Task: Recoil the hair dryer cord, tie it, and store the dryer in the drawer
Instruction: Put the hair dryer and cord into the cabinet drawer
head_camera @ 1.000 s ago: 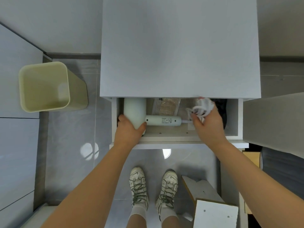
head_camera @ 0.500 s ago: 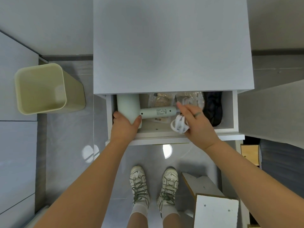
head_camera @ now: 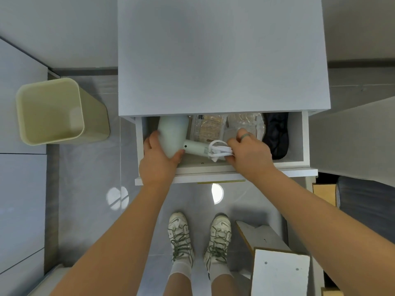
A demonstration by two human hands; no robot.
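Bare forearms (head_camera: 139, 221), grey ring (head_camera: 245, 136) on right hand (head_camera: 250, 153), white sneakers (head_camera: 179, 226) with green-grey laces (head_camera: 180, 249), white socks (head_camera: 180, 270).

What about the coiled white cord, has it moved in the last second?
Yes. The coiled white cord in the right hand moved left, away from the dark cloth, nearer the drawer front.

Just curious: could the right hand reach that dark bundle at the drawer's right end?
Probably yes: the dark bundle lies uncovered beside the right hand, though that hand grips the coiled cord.
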